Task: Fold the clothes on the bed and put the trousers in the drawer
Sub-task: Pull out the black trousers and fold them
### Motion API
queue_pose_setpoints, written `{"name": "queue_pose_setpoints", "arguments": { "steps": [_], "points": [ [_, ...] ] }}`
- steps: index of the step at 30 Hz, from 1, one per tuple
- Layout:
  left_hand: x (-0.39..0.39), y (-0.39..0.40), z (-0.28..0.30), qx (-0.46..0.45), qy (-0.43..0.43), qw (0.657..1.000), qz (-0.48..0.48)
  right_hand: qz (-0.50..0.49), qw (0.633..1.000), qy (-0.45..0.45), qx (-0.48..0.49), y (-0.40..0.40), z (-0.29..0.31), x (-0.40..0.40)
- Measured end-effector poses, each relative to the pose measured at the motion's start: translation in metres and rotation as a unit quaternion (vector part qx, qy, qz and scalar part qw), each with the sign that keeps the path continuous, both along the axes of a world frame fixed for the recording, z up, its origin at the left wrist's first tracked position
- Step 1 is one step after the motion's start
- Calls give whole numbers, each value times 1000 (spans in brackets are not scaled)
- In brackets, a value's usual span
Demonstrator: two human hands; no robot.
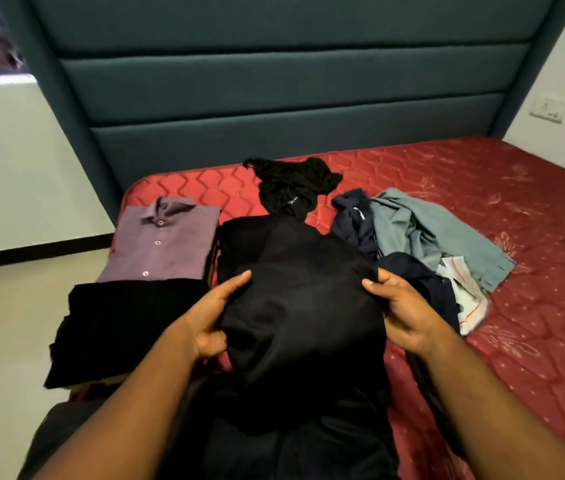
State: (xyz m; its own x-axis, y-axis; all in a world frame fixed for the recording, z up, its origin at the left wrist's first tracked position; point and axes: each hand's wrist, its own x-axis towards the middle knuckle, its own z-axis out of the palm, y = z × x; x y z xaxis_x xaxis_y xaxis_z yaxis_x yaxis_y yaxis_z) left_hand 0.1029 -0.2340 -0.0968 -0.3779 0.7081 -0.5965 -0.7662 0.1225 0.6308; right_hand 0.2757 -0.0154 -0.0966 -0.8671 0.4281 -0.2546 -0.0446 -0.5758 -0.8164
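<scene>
A black garment (303, 306), partly folded, lies across the near part of the red mattress (516, 306). My left hand (217, 317) grips its left edge, thumb on top. My right hand (400, 308) grips its right edge the same way. A folded purple shirt (163, 242) lies at the left, with a folded black garment (118, 327) just in front of it. A crumpled black cloth (291, 187) sits farther back. To the right lies an unfolded heap: a dark navy garment (357, 220) and a grey-green one (436, 233).
A padded teal headboard (291, 98) stands behind the bed. The bed's left edge drops to a pale floor (7, 323). A white wall with a switch plate (549, 110) is at the right. No drawer is in view.
</scene>
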Motion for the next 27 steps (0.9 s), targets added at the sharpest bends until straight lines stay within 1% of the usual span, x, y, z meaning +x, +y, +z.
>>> {"name": "queue_pose_setpoints", "arguments": {
  "steps": [2, 4, 6, 8, 10, 12, 13, 15, 16, 17, 18, 19, 20, 21, 22, 23, 24, 25, 26, 27],
  "points": [
    [30, -33, 9, -26, -1, 999, -29, 20, 999, 28, -14, -29, 14, 31],
    [57, -59, 0, -66, 1, 996, -54, 23, 999, 20, -32, -55, 10, 58],
    [85, -84, -7, -85, 3, 995, -57, 14, 1000, -22, -16, -86, 0, 82],
    [103, -100, -14, -72, -1, 997, -36, -9, 997, -74, 34, -104, -9, 96],
    [116, -113, -22, -43, -26, 999, 1, -38, 991, -113, 65, -118, -13, 106],
    [131, -123, -28, -48, -33, 998, 4, -37, 987, -145, 53, -129, -16, 119],
    [137, -124, -29, -74, -17, 997, -11, -17, 984, -168, 53, -134, -16, 124],
    [137, -117, -24, -161, 50, 985, -47, 58, 969, -229, 72, -141, -18, 126],
    [134, -115, -15, -167, 92, 980, -64, 67, 962, -247, 91, -140, -18, 121],
    [129, -112, -4, -140, 131, 979, -71, 58, 964, -240, 103, -137, -13, 112],
    [124, -106, 18, -101, 160, 980, -55, 20, 971, -203, 123, -131, 0, 100],
    [118, -98, 41, -45, 181, 982, -16, -41, 977, -151, 145, -127, 21, 90],
    [118, -95, 67, 34, 194, 980, 30, -90, 981, -76, 155, -123, 48, 82],
    [119, -99, 93, 104, 223, 967, 63, -102, 981, 7, 162, -121, 76, 81],
    [124, -110, 112, 141, 248, 956, 75, -79, 979, 85, 165, -127, 99, 91],
    [127, -118, 119, 129, 301, 943, 68, -37, 973, 112, 199, -134, 107, 102],
    [128, -123, 114, 68, 359, 930, 49, 0, 957, 85, 276, -137, 99, 107],
    [127, -123, 102, 8, 393, 919, 21, 33, 936, 30, 348, -141, 85, 108],
    [131, -123, 87, -46, 417, 908, 6, 41, 918, -17, 395, -141, 62, 111],
    [132, -121, 71, -88, 445, 891, 21, 34, 913, -39, 406, -139, 43, 109]
  ]
}}
